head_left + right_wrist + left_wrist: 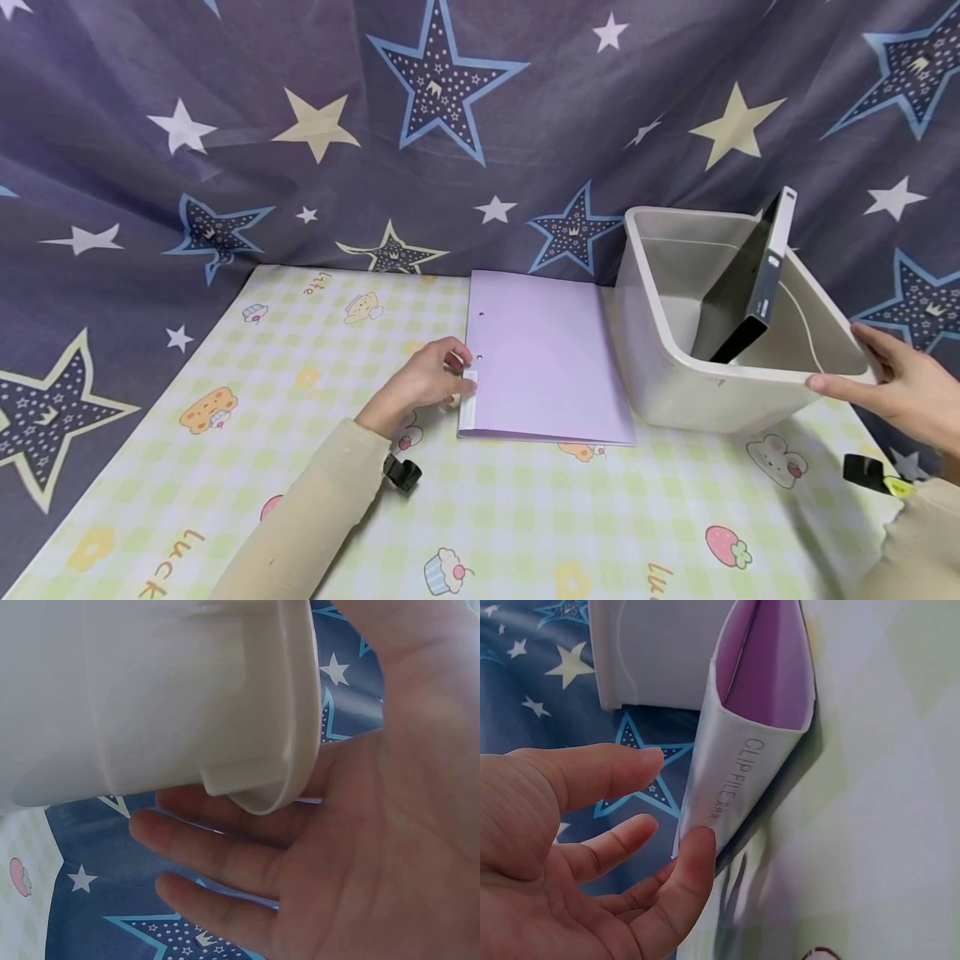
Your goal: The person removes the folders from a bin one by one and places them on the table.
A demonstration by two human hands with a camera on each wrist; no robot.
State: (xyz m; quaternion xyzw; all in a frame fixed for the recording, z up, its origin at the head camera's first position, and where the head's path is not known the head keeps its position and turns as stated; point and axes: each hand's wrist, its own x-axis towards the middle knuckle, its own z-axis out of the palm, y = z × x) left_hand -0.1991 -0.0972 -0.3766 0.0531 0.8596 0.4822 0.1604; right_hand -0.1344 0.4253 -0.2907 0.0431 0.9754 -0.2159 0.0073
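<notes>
Appearing in the head view, a purple file (547, 358) lies left of the bin (738, 402). The left wrist view shows the left hand (566, 896) spread at the file's spine (739, 769); the right wrist view, the right hand (345, 832) spread at the bin's rim (304, 697).

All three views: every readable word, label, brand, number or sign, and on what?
"CLIP FILE": purple folder, spine; what follows is blurred.
"life": tablecloth, far edge.
"luck": tablecloth, near left.
"lu", cut off: tablecloth, near edge.
Black folder, spine: mark too small to read.
</notes>
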